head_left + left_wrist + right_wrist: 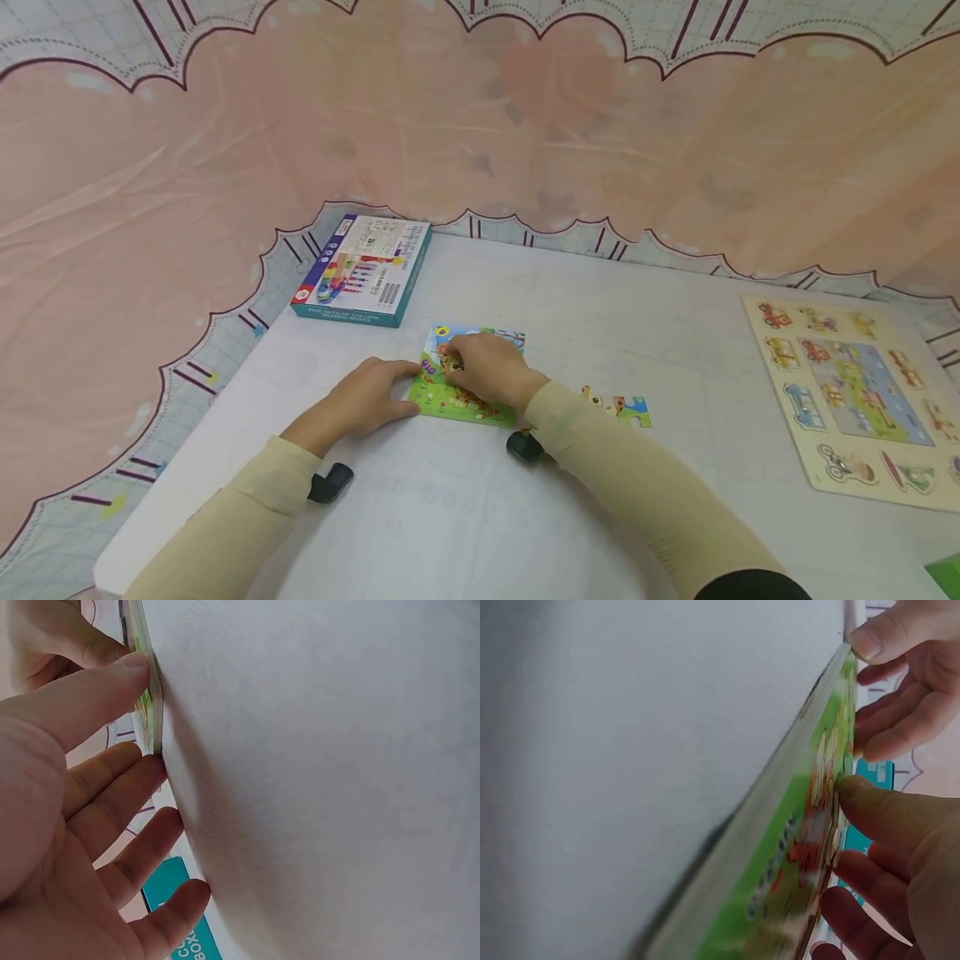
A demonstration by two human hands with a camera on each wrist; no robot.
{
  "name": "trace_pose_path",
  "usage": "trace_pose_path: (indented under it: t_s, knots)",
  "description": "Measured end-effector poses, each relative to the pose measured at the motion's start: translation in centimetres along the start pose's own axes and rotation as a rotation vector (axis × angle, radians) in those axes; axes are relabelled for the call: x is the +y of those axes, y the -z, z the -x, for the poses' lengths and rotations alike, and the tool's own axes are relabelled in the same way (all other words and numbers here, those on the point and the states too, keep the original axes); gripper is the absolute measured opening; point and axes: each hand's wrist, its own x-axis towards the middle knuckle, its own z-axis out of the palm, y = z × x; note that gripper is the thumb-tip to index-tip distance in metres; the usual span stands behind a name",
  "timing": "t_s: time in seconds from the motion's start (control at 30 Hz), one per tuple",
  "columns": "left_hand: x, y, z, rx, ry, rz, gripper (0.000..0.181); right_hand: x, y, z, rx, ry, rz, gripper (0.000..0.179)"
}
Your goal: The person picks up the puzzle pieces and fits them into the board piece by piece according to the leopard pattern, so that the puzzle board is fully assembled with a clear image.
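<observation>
A small picture puzzle [468,408] with a cartoon animal on green grass lies flat on the white table. My left hand [363,396] touches its left edge, thumb near the front corner and index finger farther back; the other fingers [161,922] rest spread beside it. Over the upper left of the picture is my right hand [487,367], its bent thumb and fingers around a puzzle piece [452,364] with the animal's face. This hand hides much of the picture. Loose puzzle pieces [633,408] lie to the right, partly behind the right sleeve.
A flat box [375,258] with a teal side lies at the back left. On the right is a cream-coloured board [810,450] with vehicle and toy pictures. The corner of a green thing [947,573] shows at the lower right. A patterned curtain hangs behind the table.
</observation>
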Motion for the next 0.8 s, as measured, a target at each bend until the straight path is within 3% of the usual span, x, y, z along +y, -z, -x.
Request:
trace_pose_path:
  t_s: [0.8]
  knots:
    - [-0.04, -0.16, -0.10, 0.006, 0.011, 0.000, 0.061, -0.27, -0.01, -0.56, -0.003, 0.001, -0.015, 0.039]
